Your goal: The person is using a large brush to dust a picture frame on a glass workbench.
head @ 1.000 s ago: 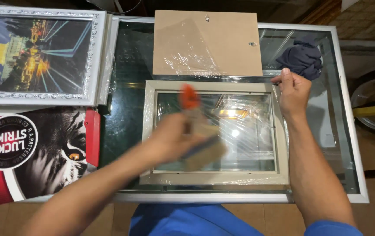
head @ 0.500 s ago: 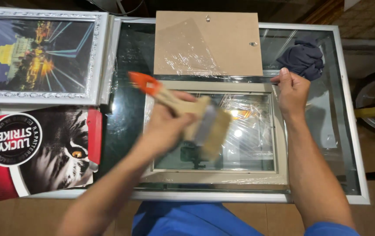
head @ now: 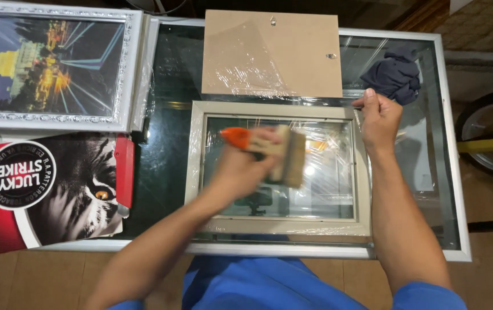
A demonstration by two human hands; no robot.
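Brushing looked mid-way: left hand point(head: 245, 166) had its fingers wrapped round a wide paintbrush point(head: 275, 154) w/ orange handle tip, bristles over the glass of a pale picture frame point(head: 193, 166) lying flat at the table point(head: 452, 189) centre. Brush was motion-blurred, so a sweep seemed under way. Clear plastic wrap was on the frame's right side & near edge; judged not yet fully cleaned or reassembled, since the brown backing board point(head: 272, 53) lay apart on the far side, just touching the frame's far edge. How much dust was left can't be told.

Pose: left forearm came in from near-left, angled up toward centre, wrist bent over the glass. Right hand point(head: 379, 117) was at the frame's far-right corner, fingers curled shut on the edge/wrap there, arm running straight back to near-right. Dark cloth point(head: 394, 74) lay bunched just beyond that hand. Silver-framed city picture point(head: 45, 63) & a red poster point(head: 39, 189) lay at left.
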